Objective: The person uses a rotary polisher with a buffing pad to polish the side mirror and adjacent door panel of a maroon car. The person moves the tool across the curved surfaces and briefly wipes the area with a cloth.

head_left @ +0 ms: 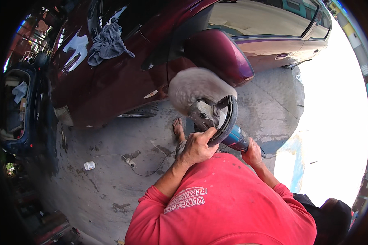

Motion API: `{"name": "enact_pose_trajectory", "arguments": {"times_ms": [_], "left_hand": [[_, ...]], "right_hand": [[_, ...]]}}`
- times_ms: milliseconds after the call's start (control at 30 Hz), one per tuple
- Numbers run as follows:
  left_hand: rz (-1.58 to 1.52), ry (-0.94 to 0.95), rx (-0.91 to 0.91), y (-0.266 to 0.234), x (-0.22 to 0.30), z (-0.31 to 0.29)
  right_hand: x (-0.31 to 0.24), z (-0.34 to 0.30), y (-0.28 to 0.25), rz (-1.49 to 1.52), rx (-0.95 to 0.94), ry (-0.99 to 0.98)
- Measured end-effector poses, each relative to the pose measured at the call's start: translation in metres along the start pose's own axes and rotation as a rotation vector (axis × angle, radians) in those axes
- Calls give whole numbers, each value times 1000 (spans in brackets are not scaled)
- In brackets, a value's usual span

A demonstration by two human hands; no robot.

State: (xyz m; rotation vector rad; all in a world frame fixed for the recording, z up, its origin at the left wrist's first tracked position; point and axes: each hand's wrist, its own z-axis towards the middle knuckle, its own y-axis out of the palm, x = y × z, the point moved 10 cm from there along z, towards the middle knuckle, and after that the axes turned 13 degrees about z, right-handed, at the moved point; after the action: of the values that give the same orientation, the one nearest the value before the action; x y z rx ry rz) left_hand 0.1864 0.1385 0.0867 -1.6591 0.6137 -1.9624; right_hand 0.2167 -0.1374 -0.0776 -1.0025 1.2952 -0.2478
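I hold a car polisher [236,138] with a blue body, a grey metal head and a black D-shaped handle [232,116]. My left hand [198,146] is closed at the lower end of that handle, its fingertips partly hidden. Around the rear of the body my right hand [252,153] is wrapped. The round, whitish wool pad [196,86] looks smeared by motion. It lies at the dark red car's door [180,74], just below the side mirror [218,55]; whether it touches the paint is hard to tell.
A grey-blue cloth [109,44] lies on the car's front, left of the mirror. A cable [153,173] with a connector [130,162] trails over the concrete floor near a white cup-like container [89,165]. A dark blue car [36,110] stands at far left.
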Motion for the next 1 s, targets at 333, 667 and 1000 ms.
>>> {"name": "enact_pose_trajectory", "arguments": {"times_ms": [333,667,1000], "left_hand": [[101,-106,85,-102,-62,51],[63,97,43,-9,16,9],[158,69,26,-64,-4,30]], "right_hand": [[-67,119,70,122,-50,-82],[-1,36,8,65,52,-113],[-50,87,31,142,130,-253]]}}
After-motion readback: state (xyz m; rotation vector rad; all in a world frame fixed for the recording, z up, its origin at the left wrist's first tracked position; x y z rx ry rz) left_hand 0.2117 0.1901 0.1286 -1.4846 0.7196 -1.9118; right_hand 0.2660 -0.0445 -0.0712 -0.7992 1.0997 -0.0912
